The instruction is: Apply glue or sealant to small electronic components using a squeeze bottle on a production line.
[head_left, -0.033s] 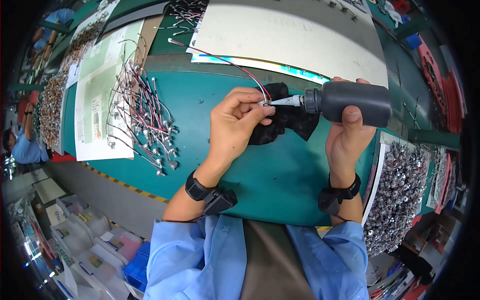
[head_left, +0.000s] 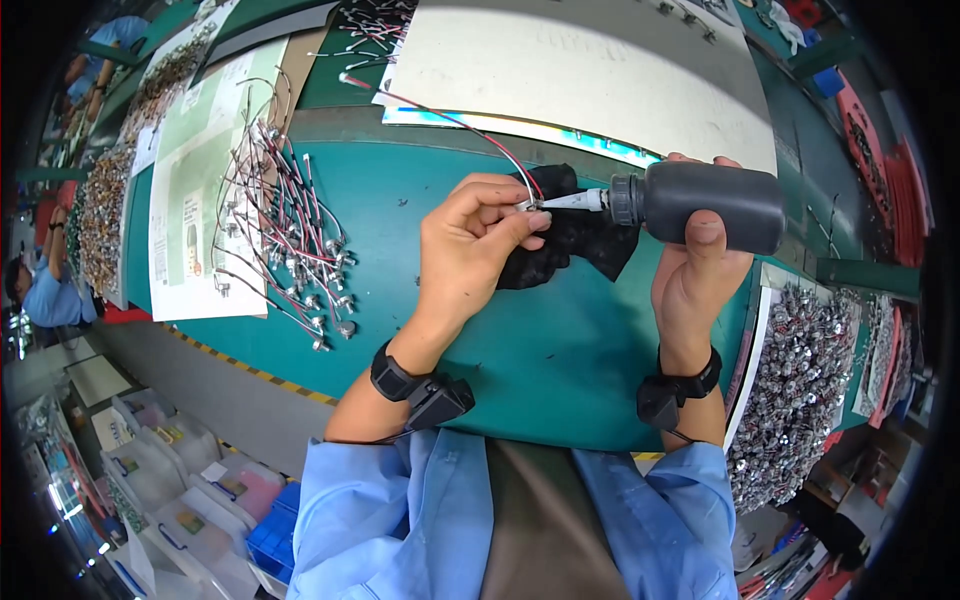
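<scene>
My left hand [head_left: 470, 245] pinches a small metal part with red, black and white wires [head_left: 455, 122] running up and left to a white connector. The part itself is mostly covered by my fingertips. My right hand [head_left: 700, 260] is wrapped round a dark grey squeeze bottle [head_left: 715, 205], held on its side. Its pale tapered nozzle [head_left: 575, 201] points left, with the tip at the part between my left thumb and fingers; whether they touch I cannot tell. Beneath the nozzle lies a crumpled black cloth [head_left: 560, 250] on the green mat [head_left: 520, 350].
On the left, several wired metal parts [head_left: 300, 250] lie partly over a printed cardboard sheet [head_left: 185, 220]. A large white board [head_left: 590, 70] spans the far side. At the right stands a tray heaped with metal parts [head_left: 795, 390]. Another person's blue sleeve [head_left: 55, 300] shows far left.
</scene>
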`<state>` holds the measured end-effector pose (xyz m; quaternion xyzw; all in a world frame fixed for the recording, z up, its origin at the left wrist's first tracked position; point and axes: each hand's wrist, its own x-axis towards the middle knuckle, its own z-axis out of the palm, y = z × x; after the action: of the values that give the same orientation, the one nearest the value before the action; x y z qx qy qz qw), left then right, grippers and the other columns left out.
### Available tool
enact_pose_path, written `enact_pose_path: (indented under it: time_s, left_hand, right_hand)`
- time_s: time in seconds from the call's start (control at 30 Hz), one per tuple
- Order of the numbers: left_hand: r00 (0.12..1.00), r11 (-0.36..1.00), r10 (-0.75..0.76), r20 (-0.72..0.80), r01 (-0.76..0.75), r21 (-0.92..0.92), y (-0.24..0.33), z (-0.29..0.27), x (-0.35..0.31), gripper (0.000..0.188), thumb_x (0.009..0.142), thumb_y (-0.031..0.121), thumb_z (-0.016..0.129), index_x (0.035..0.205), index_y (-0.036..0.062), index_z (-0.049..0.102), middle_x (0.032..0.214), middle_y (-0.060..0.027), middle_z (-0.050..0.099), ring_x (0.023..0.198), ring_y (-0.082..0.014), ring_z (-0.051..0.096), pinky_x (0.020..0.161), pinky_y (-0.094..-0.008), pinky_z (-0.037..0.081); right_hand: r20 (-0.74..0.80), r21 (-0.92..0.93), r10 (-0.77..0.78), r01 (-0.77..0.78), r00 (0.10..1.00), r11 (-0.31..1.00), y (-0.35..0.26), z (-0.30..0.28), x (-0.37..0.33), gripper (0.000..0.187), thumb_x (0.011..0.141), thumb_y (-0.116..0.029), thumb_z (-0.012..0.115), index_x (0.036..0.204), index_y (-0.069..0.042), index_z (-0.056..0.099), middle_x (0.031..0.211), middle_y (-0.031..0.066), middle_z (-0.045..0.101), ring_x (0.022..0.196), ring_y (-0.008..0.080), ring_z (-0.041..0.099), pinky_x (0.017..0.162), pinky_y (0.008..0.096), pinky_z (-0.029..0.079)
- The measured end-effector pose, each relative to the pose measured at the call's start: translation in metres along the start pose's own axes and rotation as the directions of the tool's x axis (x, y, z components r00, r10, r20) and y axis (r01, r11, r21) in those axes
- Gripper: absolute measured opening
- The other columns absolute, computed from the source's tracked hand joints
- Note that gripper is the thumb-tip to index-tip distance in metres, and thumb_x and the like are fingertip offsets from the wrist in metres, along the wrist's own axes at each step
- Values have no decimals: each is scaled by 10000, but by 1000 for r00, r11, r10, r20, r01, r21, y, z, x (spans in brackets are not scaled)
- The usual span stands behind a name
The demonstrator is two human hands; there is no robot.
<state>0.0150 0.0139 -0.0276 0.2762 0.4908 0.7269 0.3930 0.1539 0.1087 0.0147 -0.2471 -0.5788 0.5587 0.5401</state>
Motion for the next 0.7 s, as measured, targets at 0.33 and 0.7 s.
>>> enact_pose_path:
  time_s: [0.33,0.7]
  left_hand:
    - [1000,1000,-9,-3,9,13,1,0,0,141,715,-99,564,852,-89,534,920,-104,486,740,-173,591,598,-235,525]
    - [1000,1000,-5,5,5,17,0,0,1,148,708,-99,573,851,-81,539,914,-99,485,737,-163,586,601,-230,525]
  right_hand:
    - [-4,-12,-28,28,1000,1000,3,0,0,673,708,-360,655,1122,50,318,1002,215,504,971,279,505,850,358,414]
    - [19,-22,-29,30,999,999,4,0,0,654,713,-340,655,1121,49,323,996,213,507,968,281,507,851,357,414]
